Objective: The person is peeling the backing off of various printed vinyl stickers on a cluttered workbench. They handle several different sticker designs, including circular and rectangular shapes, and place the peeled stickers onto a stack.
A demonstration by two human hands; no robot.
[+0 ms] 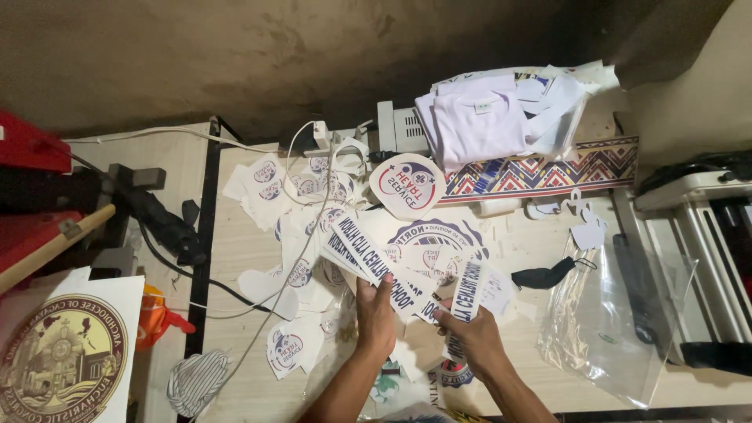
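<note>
1. Strips of white paper with dark blue lettering fan out from the left hand, above the middle of the table.
2. Left hand's fingers are pressed onto the lower ends of those strips, pinching them as a bunch.
3. Right hand pinches one more lettered strip, which stands nearly upright just beside the fan.
4. Both hands sit close together, near the table's front edge.
5. Round printed cutouts lie scattered over the table to the left of the hands, with more heaped under the strips.
6. A larger round sticker with red and blue print lies farther back.
7. A white cable runs diagonally across the cutouts.
8. A folded white shirt lies at the back, on a patterned band.
9. A clear plastic bag lies right of the hands, a black mask just beside it.
10. A big round print in brown and gold lies at far left.
</note>
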